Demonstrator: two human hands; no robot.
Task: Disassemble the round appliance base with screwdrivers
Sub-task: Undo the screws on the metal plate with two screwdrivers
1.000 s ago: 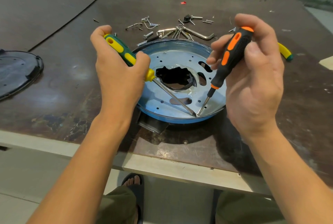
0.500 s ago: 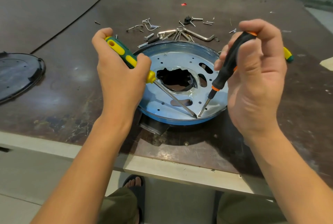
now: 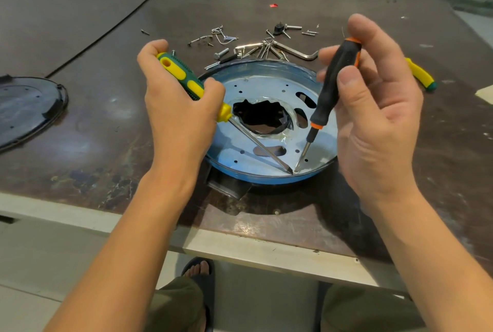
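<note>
At the far left a dark round cover [image 3: 24, 107] lies flat on the table [image 3: 106, 150]. Your left hand [image 3: 176, 112] is closed in a fist around the green-yellow screwdriver [image 3: 184, 78]. The round base [image 3: 269, 86] sits in the middle, loose screws [image 3: 226, 38] just beyond it. Both tips meet at its near rim. Your right hand [image 3: 373, 128] pinches the black-orange screwdriver [image 3: 330, 86] between thumb and fingertips — palm half open.

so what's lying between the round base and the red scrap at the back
In the head view: loose screws, a bent hex key and a small black knob, scattered behind the round base; nearer the red scrap the surface is bare.
</note>
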